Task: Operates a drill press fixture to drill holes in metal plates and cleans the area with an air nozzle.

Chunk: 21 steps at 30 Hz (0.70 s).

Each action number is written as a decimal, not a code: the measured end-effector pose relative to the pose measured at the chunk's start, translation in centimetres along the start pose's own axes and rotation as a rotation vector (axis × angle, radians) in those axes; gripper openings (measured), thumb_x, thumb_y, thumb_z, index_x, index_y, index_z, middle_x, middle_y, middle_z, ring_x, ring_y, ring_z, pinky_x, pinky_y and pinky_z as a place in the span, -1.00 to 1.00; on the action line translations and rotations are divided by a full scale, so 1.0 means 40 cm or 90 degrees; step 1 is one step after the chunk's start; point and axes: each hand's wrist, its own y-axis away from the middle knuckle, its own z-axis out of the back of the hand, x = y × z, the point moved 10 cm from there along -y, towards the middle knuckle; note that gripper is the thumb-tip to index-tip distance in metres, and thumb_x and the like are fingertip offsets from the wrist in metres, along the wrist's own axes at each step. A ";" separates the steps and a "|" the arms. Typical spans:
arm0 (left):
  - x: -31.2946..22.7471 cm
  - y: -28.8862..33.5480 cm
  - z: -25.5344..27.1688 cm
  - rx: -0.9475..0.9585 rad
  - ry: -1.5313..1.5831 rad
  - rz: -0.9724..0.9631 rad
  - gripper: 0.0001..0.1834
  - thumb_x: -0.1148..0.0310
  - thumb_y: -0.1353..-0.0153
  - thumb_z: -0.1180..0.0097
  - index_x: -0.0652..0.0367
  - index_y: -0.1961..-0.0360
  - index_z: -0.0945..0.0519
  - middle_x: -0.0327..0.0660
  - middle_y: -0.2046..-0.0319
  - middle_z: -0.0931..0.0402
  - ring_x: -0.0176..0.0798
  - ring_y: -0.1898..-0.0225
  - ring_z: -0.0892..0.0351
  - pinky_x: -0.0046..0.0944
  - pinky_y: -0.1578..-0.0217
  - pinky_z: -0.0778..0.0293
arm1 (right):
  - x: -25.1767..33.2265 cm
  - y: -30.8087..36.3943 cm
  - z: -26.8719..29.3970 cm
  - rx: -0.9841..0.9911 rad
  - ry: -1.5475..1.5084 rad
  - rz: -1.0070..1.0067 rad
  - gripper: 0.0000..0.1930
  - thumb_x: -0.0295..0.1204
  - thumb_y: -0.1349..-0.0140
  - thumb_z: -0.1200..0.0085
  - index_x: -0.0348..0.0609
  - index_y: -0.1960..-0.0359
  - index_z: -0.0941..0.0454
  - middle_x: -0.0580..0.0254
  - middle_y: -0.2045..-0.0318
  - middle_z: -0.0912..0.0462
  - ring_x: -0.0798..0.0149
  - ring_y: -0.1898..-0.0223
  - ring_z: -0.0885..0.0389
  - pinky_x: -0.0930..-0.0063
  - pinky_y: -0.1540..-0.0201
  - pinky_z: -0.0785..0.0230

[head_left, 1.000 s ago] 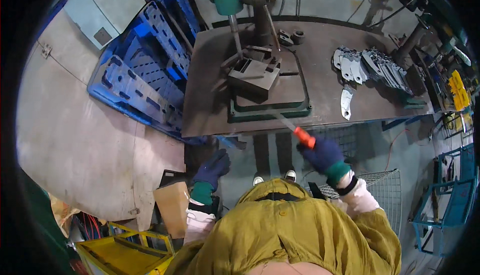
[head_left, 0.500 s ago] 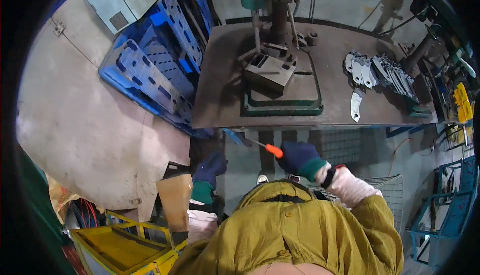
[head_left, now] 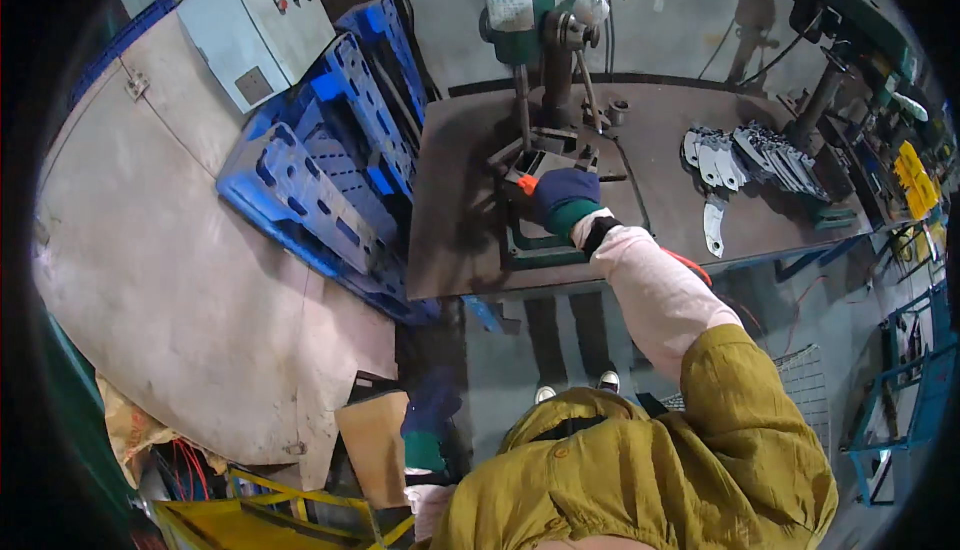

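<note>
My right hand [head_left: 567, 198], in a dark blue glove with a green cuff, reaches over the drill press base [head_left: 555, 253]. It is closed on an orange-handled screwdriver [head_left: 527, 184]; only the handle's end shows now. Just beyond the hand, partly covered by it, sits a metal fixture block [head_left: 540, 163] under the green drill press [head_left: 515, 25]. Whether the tool touches the block I cannot tell. Low on the left hangs my left hand [head_left: 434, 405], gloved alike, beside a brown cardboard piece [head_left: 372, 447]. Its fingers are dark and smeared.
Flat metal plates [head_left: 715, 160] lie in a row on the bench [head_left: 455, 200] at right, with one single plate [head_left: 714, 225] nearer its front edge. Blue plastic pallets [head_left: 300, 190] lean at left, below a grey control box [head_left: 262, 25]. A yellow frame [head_left: 255, 520] stands lower left.
My right hand has moved forward from in front of the bench to the fixture block, carrying the screwdriver. My left hand shows lower in the view. The head view has tilted up.
</note>
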 end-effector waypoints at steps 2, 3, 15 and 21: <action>0.042 0.016 0.019 -0.004 -0.022 0.048 -0.52 0.26 -0.21 -0.14 0.04 -0.18 -0.50 -0.10 -0.20 -0.42 -0.07 -0.18 -0.43 -0.18 -0.17 -0.37 | 0.102 0.026 0.042 -0.057 -0.010 0.102 -0.79 -0.23 -0.08 -0.09 -0.04 0.42 -0.70 0.04 0.37 -0.70 -0.03 0.28 -0.69 0.13 0.27 -0.48; 0.077 0.015 0.009 -0.017 -0.166 -0.049 -0.51 0.24 -0.22 -0.15 0.04 -0.19 -0.49 -0.13 -0.20 -0.42 -0.17 -0.11 -0.50 -0.21 -0.09 -0.44 | 0.147 0.036 0.060 -0.085 -0.014 0.149 -0.82 -0.27 -0.06 -0.09 -0.02 0.46 -0.70 0.04 0.38 -0.70 -0.03 0.29 -0.69 0.13 0.28 -0.47; -0.036 -0.020 -0.001 -0.039 -0.255 -0.287 -0.55 0.31 -0.16 -0.15 0.00 -0.12 -0.53 -0.05 -0.15 -0.45 -0.02 -0.16 -0.45 -0.09 -0.18 -0.37 | 0.051 0.048 0.112 -0.037 -0.079 0.061 -0.76 -0.19 -0.06 -0.10 -0.05 0.41 -0.69 0.07 0.38 -0.70 -0.02 0.31 -0.69 0.11 0.28 -0.47; -0.011 -0.103 -0.100 0.073 -0.208 -0.280 -0.56 0.35 -0.17 -0.12 -0.01 -0.13 -0.53 -0.05 -0.16 -0.45 0.00 -0.18 -0.42 -0.09 -0.20 -0.34 | -0.308 0.371 0.024 0.105 -0.222 -0.120 -0.62 -0.03 -0.12 -0.05 0.05 0.13 -0.61 0.00 0.27 -0.67 -0.12 0.22 -0.64 0.06 0.17 -0.47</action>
